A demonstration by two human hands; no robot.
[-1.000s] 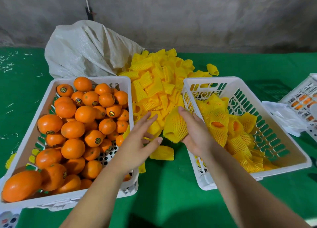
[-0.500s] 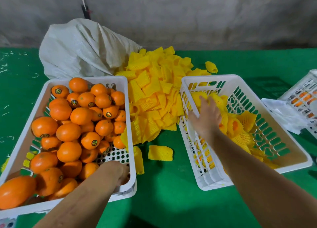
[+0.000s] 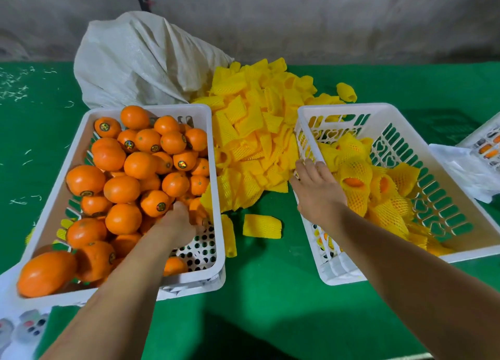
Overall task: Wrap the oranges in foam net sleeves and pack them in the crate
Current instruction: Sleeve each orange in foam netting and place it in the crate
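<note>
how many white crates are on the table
3: the crate of bare oranges at left, the crate of wrapped oranges at right, and a third crate cut off by the far right edge.

Soft, even light falls from above, bright on the green felt-covered table (image 3: 265, 292), whose near edge darkens into a broad shadow. The grey concrete wall (image 3: 324, 16) behind that table stays dim. Straight lines bow toward the corners, and the left hand (image 3: 178, 224) is motion-blurred.
</note>
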